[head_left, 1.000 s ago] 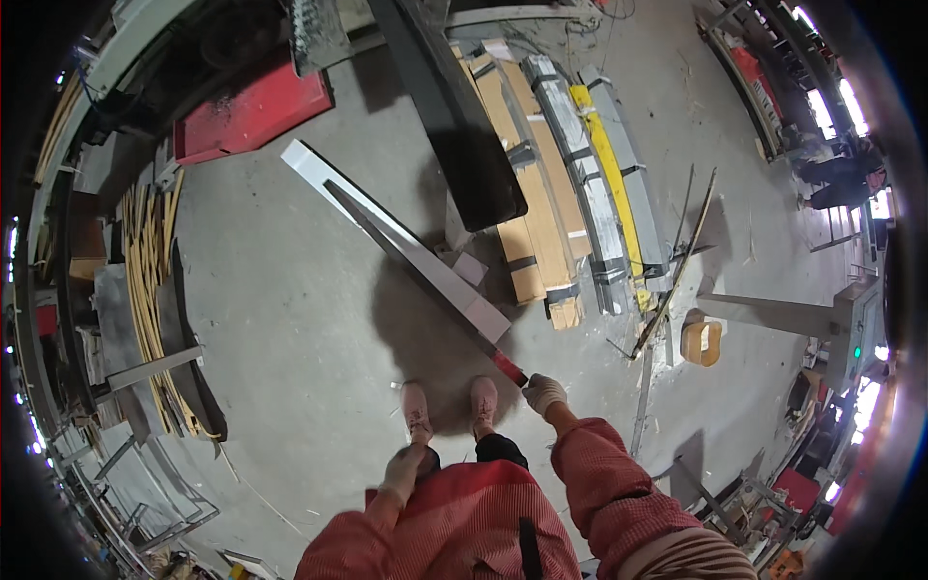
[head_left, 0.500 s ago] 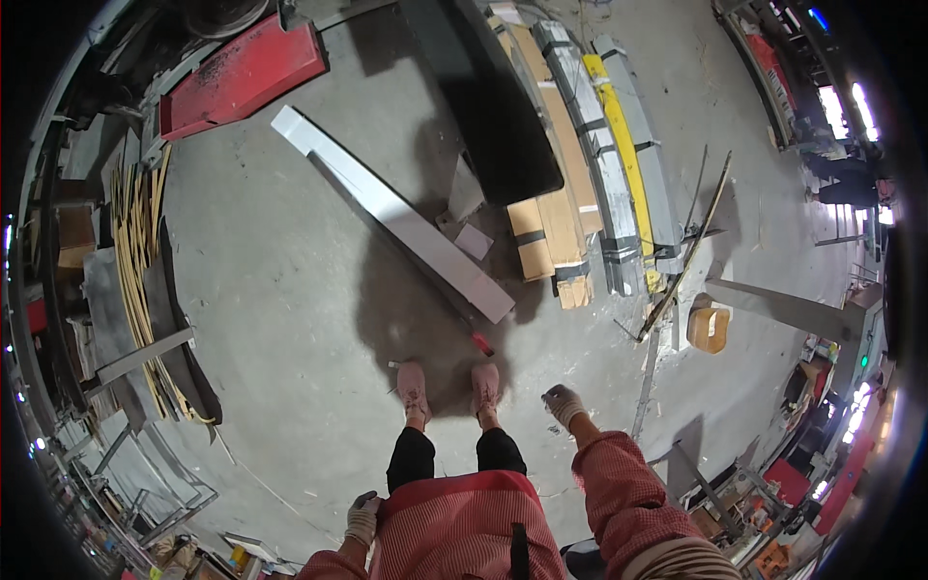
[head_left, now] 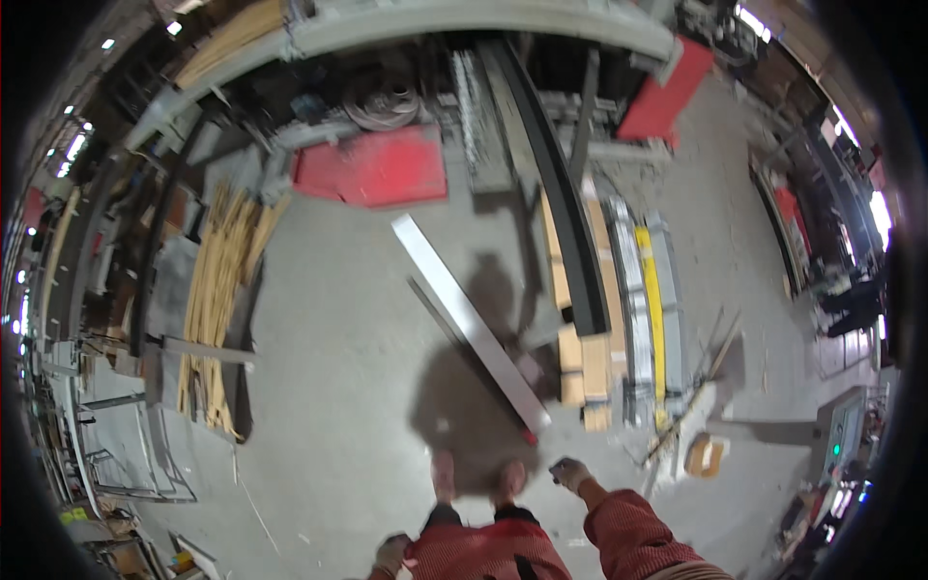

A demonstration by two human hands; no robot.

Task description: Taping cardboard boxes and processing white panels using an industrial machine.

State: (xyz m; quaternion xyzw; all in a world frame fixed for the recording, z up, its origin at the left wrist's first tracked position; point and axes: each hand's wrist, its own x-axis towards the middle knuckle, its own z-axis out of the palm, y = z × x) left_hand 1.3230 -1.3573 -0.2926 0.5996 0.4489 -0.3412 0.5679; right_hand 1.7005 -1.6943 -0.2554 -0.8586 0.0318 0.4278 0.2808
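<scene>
My right hand [head_left: 572,474], in a pale glove with darker fingertips, hangs over the floor with its fingers curled in; I see nothing in it. My left hand [head_left: 391,553], gloved too, is low beside my red apron [head_left: 488,556], its fingers blurred. Neither hand touches anything on the floor. Ahead of my feet lies a long silvery metal channel [head_left: 469,319], slanting from far left to near right. A small red thing [head_left: 530,438] shows at its near end.
A long black beam [head_left: 561,184] juts toward me above cardboard-wrapped bundles [head_left: 594,377] and a yellow strip [head_left: 653,319]. Red sheet-metal pieces [head_left: 372,169] lie at the back. Wooden strips [head_left: 217,300] are piled at left, a brown container [head_left: 706,454] stands at right.
The view has tilted up and swung left, bringing the rack at the back into sight. My hands and feet now appear lower in the picture. Neither hand has visibly picked anything up.
</scene>
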